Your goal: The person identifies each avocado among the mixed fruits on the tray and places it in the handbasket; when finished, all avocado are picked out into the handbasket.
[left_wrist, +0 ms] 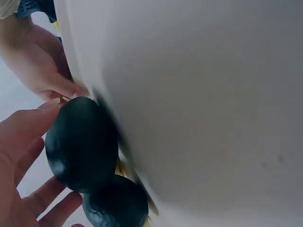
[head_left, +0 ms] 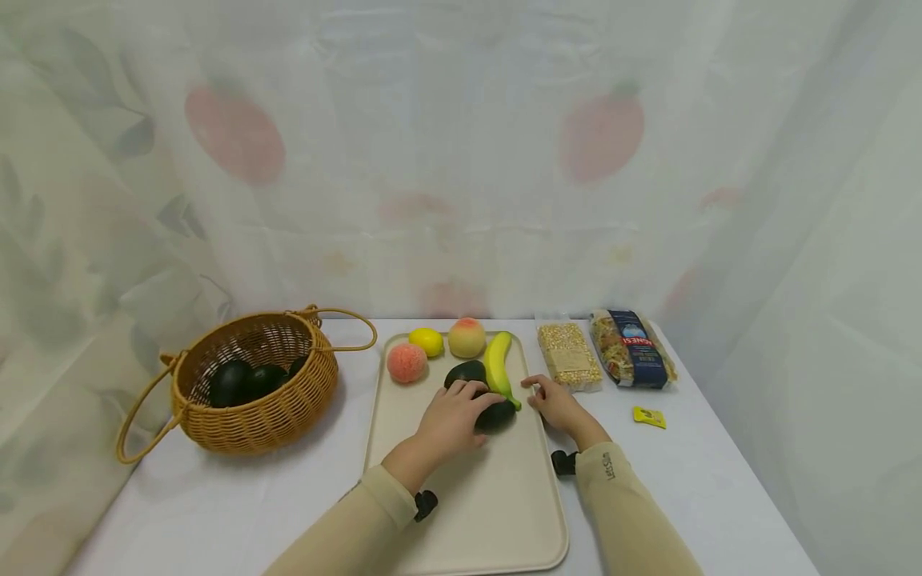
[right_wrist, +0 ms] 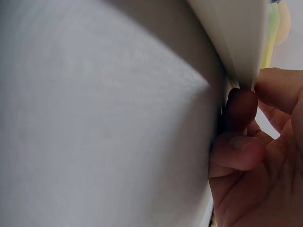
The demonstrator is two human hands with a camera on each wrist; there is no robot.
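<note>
My left hand (head_left: 446, 420) reaches over the beige tray (head_left: 497, 512) and holds a dark green avocado (head_left: 497, 417). In the left wrist view the thumb lies at one end of this avocado (left_wrist: 83, 146) and the other fingers pass behind it. A second avocado (head_left: 464, 371) sits just beyond, against the banana (head_left: 499, 364). At the tray's right edge my right hand (head_left: 558, 404) pinches the rim. The right wrist view shows the tray's rim (right_wrist: 244, 47) between the fingers, with a curled finger beneath it.
A lemon (head_left: 426, 342), a pink peach (head_left: 406, 363) and a yellowish peach (head_left: 467, 338) occupy the tray's far end. Left stands a wicker basket (head_left: 266, 416) holding dark avocados (head_left: 232, 382). Right are a corn-kernel bag (head_left: 569, 352), a pasta bag (head_left: 634, 348) and a yellow packet (head_left: 649, 417).
</note>
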